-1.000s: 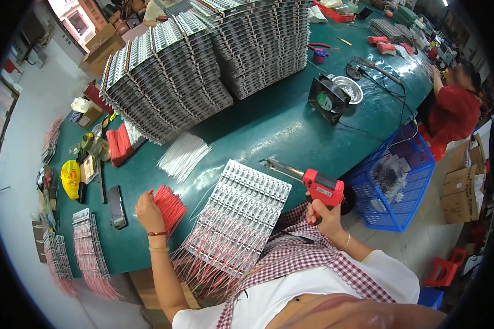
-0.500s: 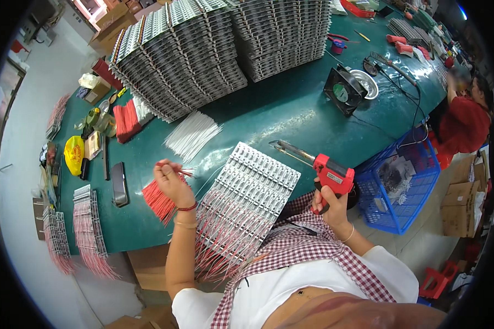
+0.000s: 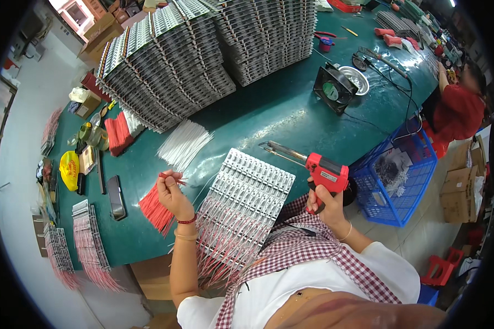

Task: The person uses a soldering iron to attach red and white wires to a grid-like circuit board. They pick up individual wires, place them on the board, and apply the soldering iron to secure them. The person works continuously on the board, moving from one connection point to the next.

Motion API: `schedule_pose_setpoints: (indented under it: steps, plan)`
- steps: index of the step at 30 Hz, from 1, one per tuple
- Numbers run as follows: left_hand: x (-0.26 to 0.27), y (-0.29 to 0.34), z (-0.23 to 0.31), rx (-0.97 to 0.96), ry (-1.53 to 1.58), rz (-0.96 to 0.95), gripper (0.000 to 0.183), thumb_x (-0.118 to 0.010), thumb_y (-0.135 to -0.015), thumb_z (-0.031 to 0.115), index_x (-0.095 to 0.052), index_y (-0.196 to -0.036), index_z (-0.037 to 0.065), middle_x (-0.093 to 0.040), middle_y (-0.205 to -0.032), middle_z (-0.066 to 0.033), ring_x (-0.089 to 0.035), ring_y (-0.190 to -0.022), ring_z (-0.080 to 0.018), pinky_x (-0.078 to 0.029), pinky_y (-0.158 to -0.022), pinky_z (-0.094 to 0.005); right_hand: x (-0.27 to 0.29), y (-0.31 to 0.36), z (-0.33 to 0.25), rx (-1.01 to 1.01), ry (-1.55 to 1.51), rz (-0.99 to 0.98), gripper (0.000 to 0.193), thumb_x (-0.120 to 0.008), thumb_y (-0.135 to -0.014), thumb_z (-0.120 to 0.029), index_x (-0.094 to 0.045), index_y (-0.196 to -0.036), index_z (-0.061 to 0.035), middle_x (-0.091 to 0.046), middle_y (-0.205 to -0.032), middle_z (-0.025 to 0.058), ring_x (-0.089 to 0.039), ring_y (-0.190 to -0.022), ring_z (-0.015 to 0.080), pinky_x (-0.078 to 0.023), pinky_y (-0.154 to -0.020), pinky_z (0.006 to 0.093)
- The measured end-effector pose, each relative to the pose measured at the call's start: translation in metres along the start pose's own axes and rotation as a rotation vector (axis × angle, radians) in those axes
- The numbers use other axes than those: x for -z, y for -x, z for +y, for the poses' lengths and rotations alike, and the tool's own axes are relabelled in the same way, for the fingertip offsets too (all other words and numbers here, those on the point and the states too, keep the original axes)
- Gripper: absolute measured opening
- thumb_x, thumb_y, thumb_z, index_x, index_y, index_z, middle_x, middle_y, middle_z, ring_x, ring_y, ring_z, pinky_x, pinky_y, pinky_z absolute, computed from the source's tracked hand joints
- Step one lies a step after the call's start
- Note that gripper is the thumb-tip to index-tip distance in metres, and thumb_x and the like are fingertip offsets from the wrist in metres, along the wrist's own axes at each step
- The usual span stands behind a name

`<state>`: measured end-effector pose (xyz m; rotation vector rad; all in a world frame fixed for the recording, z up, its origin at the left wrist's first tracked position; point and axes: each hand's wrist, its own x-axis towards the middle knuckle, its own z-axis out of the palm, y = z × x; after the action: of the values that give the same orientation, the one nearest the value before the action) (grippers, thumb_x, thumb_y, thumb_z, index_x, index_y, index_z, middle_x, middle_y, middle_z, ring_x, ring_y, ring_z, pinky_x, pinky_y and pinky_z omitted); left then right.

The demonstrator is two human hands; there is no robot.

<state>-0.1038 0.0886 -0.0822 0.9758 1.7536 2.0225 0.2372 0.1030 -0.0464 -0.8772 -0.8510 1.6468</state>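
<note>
My left hand (image 3: 175, 200) is closed, its fingertips pinching red wires (image 3: 169, 177) just above a fanned pile of red wires (image 3: 156, 211) on the table. How many wires it holds, I cannot tell. In my right hand (image 3: 327, 207) is a red and black soldering gun (image 3: 326, 175), gripped by its handle, its metal tip pointing left over the table. Between my hands lies a panel of white-grey strips with rows of small metal parts (image 3: 252, 189). Red and pale wires hang from its near part, over the table edge towards my checked apron.
Behind the panel lies a bundle of white wires (image 3: 185, 143), before tall stacks of similar panels (image 3: 170, 66). A phone (image 3: 116, 198) and wired strips (image 3: 88, 230) lie left. A fan (image 3: 333, 90) stands back right; a blue basket (image 3: 392, 183) is beside the table. Someone in red sits far right.
The view has shifted slightly, so most things sit a little further left in it. My left hand has moved slightly rightward relative to the red pile; both grips stay the same.
</note>
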Motion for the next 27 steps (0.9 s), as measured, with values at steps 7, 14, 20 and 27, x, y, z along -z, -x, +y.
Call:
schedule_pose_setpoints:
  steps: [7, 14, 20, 27]
  plan:
    - [0.003, -0.001, -0.012, 0.015, 0.018, -0.025, 0.018, -0.043, -0.1, 0.016, -0.053, -0.107, 0.002, -0.054, -0.085, -0.0025, -0.057, -0.078, -0.0123, -0.048, -0.077, -0.0269, 0.0, 0.0, 0.0, -0.033, 0.056, -0.019, 0.034, -0.057, -0.091, -0.024, -0.052, -0.112, 0.0025, -0.052, -0.063, 0.0074, -0.045, -0.047, 0.0116, -0.042, -0.047, 0.0278]
    - [0.01, -0.004, 0.001, 0.07, 0.035, -0.112, 0.019, -0.043, -0.099, 0.012, -0.057, -0.105, 0.0, -0.059, -0.084, -0.0036, -0.058, -0.075, -0.0108, -0.048, -0.069, -0.0245, -0.007, -0.002, -0.002, -0.048, -0.018, -0.009, 0.031, -0.056, -0.091, -0.017, -0.052, -0.113, 0.0045, -0.052, -0.062, 0.0059, -0.047, -0.047, 0.0106, -0.043, -0.047, 0.0269]
    - [-0.015, 0.023, 0.072, 0.192, -0.096, -0.634, 0.018, -0.055, -0.09, 0.003, -0.066, -0.104, -0.003, -0.069, -0.084, -0.0076, -0.062, -0.072, -0.0106, -0.05, -0.065, -0.024, -0.02, -0.009, -0.009, -0.067, 0.056, -0.067, 0.027, -0.061, -0.088, -0.011, -0.055, -0.11, 0.0038, -0.057, -0.067, 0.0038, -0.055, -0.057, 0.0102, -0.046, -0.056, 0.0254]
    - [-0.06, 0.088, 0.102, -0.205, -0.355, -0.963, 0.019, -0.054, -0.086, -0.002, -0.065, -0.1, 0.0, -0.064, -0.076, -0.0124, -0.064, -0.068, -0.0214, -0.049, -0.062, -0.0304, -0.051, -0.004, -0.01, -0.077, 0.411, -0.253, 0.024, -0.071, -0.085, -0.021, -0.06, -0.097, -0.0037, -0.061, -0.079, -0.0003, -0.057, -0.075, 0.0072, -0.047, -0.068, 0.0237]
